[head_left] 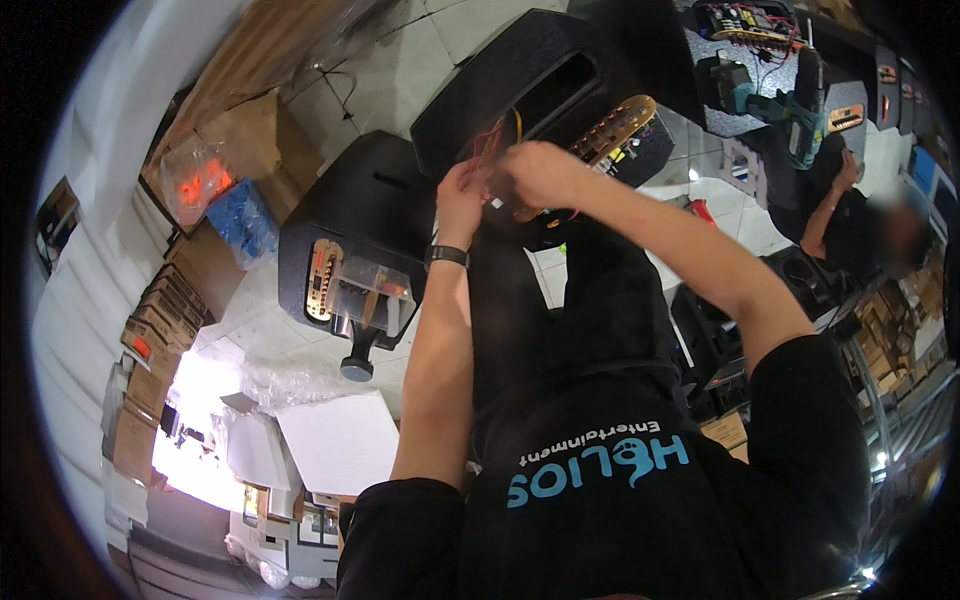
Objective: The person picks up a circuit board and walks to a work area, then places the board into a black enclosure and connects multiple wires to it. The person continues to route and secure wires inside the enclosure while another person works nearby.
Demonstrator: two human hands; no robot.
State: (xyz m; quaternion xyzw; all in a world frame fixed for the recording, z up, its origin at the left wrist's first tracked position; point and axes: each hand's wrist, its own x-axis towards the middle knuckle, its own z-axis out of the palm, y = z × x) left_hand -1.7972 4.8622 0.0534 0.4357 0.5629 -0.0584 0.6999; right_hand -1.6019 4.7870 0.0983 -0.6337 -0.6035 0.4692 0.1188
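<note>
My left hand [462, 207], with a dark wristband below it, is closed in a pinch at thin red and yellow wires [491, 138]. Beside it, my right hand [543, 176] is closed too, its fingers turned in toward the left; what it grips is hidden. A small white piece [497, 203] shows between the hands. Both are at the near side of a black speaker cabinet [475, 85] with a rectangular opening. Right of the hands, a gold-coloured amplifier panel [613, 132] with knobs and exposed circuit parts lies against the cabinet.
At left stands another black speaker cabinet [350, 215], with a clear plastic box [370, 292] on it. A teal cordless drill [800, 110] rests on a cabinet at upper right. A person [845, 220] sits at right. Cardboard boxes [165, 315] line the left wall.
</note>
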